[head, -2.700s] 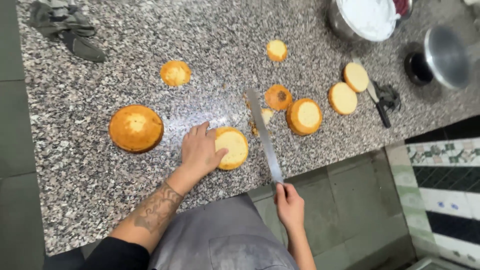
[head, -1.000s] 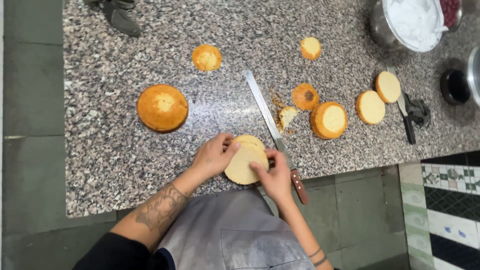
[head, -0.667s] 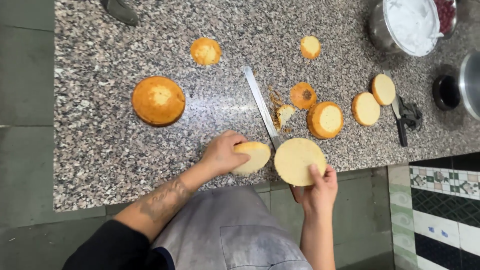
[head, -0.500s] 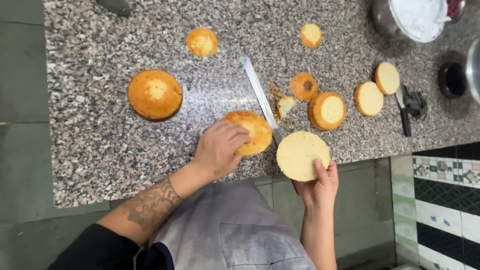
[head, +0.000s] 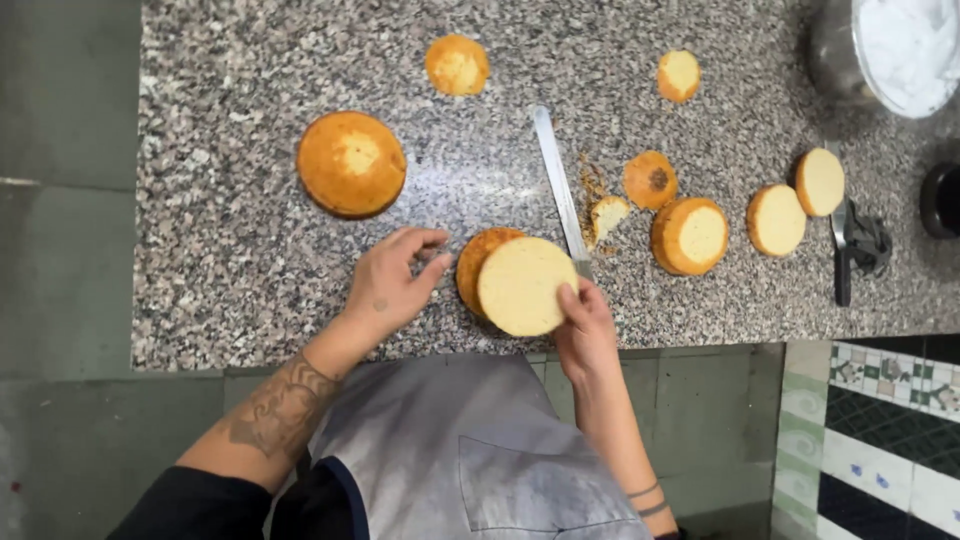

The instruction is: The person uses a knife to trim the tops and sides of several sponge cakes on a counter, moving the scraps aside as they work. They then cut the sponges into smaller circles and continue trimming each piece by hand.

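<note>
While the right hand (head: 585,325) grips a pale sponge disc (head: 527,285) by its lower right edge, fingers closed on it and cut face turned up, the disc overlaps the browned cake layer (head: 474,268) lying on the speckled tabletop (head: 230,250) near the front edge. The left hand (head: 390,285) rests just beside that browned layer, fingers loosely curled and holding nothing, their tips close to its rim.

Judging by what lies about, the slicing looks well along. A long knife (head: 556,180) lies flat on the tabletop behind the held disc, with crumbs and a small offcut (head: 606,215) beside its blade. To the right sit several smaller rounds: a dark-topped one (head: 650,179), a thicker one with a pale cut top (head: 690,235), and two pale slices (head: 778,220) further along. Two small rounds (head: 457,64) lie near the back.

One large domed cake (head: 351,163) to the left appears whole and uncut, so that much seems left. A metal bowl of white cream (head: 900,45) stands at the far right corner, and no cake shows any cream on it.
</note>
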